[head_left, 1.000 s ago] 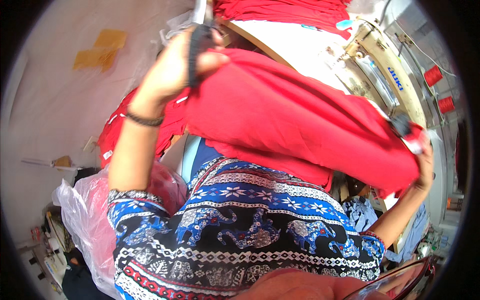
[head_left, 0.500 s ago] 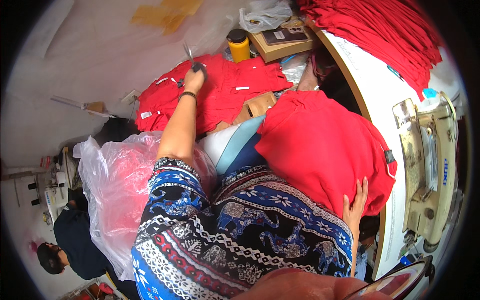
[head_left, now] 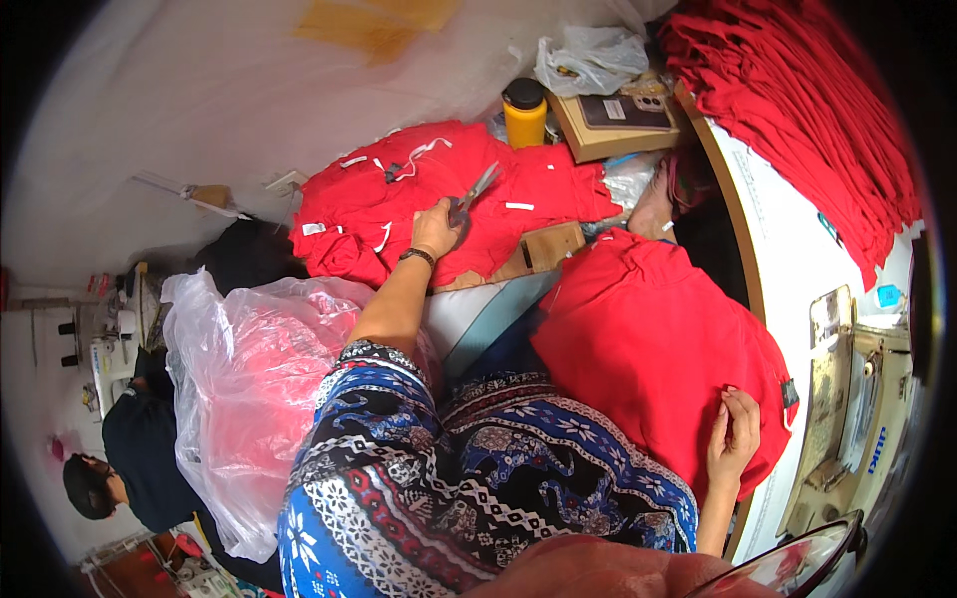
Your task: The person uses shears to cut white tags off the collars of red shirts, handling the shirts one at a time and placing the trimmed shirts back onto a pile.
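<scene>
In my left hand (head_left: 436,229) is a pair of scissors (head_left: 482,185) with dark handles, its blades pointing up and to the right. Beneath them lies a pile of red garments (head_left: 344,204) with white labels and a white drawstring. A large red garment (head_left: 638,329) is spread over my lap toward the right. My right hand (head_left: 735,439) rests at its right part, fingers loosely bent and thumb apart, with nothing seen in it. Close to that hand, a small black piece (head_left: 789,393) with white trim shows at the garment's edge.
A white table (head_left: 768,209) with a sewing machine (head_left: 862,429) and stacked red fabric (head_left: 797,110) runs along the right. Behind are a yellow jar (head_left: 524,122) and a cardboard box (head_left: 608,146) bearing a phone (head_left: 623,112). Leftward sit a plastic bag (head_left: 249,389) and another person (head_left: 150,458).
My left hand has moved right and nearer over the red pile with the scissors, which now tilt rightward. My right hand's fingers have gone from lying flat to loosely bent. The view has shifted.
</scene>
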A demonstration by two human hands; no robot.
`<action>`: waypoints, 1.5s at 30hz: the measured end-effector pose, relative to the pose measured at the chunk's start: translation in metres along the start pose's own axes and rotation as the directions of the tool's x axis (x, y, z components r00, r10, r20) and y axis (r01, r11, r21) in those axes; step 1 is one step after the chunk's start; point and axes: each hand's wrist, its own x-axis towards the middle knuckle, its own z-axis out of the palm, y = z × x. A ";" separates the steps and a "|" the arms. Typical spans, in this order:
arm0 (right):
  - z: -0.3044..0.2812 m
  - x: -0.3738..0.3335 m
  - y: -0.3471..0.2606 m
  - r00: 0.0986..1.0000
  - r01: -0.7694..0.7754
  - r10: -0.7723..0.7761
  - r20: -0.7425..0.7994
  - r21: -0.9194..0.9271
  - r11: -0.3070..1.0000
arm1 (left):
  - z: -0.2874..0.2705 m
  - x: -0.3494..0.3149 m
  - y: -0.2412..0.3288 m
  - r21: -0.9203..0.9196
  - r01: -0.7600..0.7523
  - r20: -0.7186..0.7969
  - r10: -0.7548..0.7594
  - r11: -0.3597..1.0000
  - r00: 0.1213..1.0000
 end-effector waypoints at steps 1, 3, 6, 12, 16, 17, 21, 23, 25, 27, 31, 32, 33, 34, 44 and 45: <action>0.003 0.004 0.000 1.000 0.009 -0.009 -0.010 0.011 1.000 | -0.003 0.008 -0.002 -0.073 0.010 -0.102 -0.017 0.997 0.995; 0.005 0.025 -0.007 0.998 0.066 -0.066 -0.008 0.031 0.997 | -0.006 0.024 -0.024 -0.227 0.026 -0.286 -0.092 0.974 0.954; 0.013 0.060 -0.016 0.985 0.171 -0.173 0.010 0.113 0.979 | -0.034 0.057 -0.074 -0.719 0.026 -0.276 -0.320 0.694 0.906; 0.054 0.128 -0.057 0.984 0.083 -0.145 0.105 0.445 0.892 | -0.192 0.026 0.050 -0.828 -0.111 -0.076 0.086 0.549 0.993; 0.094 0.182 -0.128 0.956 0.276 -0.287 -0.062 0.519 0.809 | -0.231 -0.030 0.181 -0.730 -0.323 0.000 0.473 0.602 0.881; 0.096 0.188 -0.129 0.962 0.230 -0.273 -0.008 0.560 0.796 | -0.229 -0.041 0.210 -0.744 -0.363 0.026 0.568 0.560 0.823; 0.080 0.197 -0.118 0.906 -0.127 -0.221 0.361 0.729 0.672 | -0.226 -0.055 0.259 -0.784 -0.375 0.017 0.621 0.495 0.784; 0.041 0.183 -0.108 0.952 -0.195 -0.095 0.292 0.814 0.547 | -0.218 -0.048 0.260 -0.777 -0.427 -0.031 0.650 0.462 0.759; -0.001 0.154 -0.082 0.974 -0.200 0.008 0.227 0.839 0.507 | -0.201 -0.042 0.255 -0.881 -0.247 0.081 0.642 0.404 0.763; -0.040 0.113 -0.053 0.983 -0.184 0.096 0.158 0.785 0.592 | -0.175 -0.041 0.253 -0.879 -0.322 0.005 0.682 0.352 0.731; -0.074 0.017 0.031 0.920 -0.367 0.267 0.288 0.385 0.847 | -0.109 -0.046 0.257 -0.923 -0.070 0.252 0.732 0.379 0.633; -0.063 -0.008 0.039 0.888 -0.437 0.379 0.262 0.221 0.872 | -0.092 -0.049 0.257 -0.901 -0.094 0.269 0.717 0.423 0.643; -0.054 -0.028 0.045 0.851 -0.497 0.474 0.226 0.058 0.866 | -0.079 -0.051 0.257 -0.875 -0.123 0.280 0.698 0.467 0.660; -0.051 -0.037 0.043 0.857 -0.508 0.495 0.145 0.068 0.859 | -0.076 -0.049 0.255 -0.769 -0.234 0.333 0.686 0.594 0.647; 0.013 0.051 -0.010 0.965 -0.258 0.247 0.083 0.157 0.953 | -0.045 -0.022 0.262 -0.644 -0.413 0.136 0.628 0.643 0.766; 0.035 0.065 -0.003 0.987 -0.160 0.158 0.026 0.112 0.981 | -0.047 -0.019 0.265 -0.662 -0.400 0.141 0.629 0.634 0.765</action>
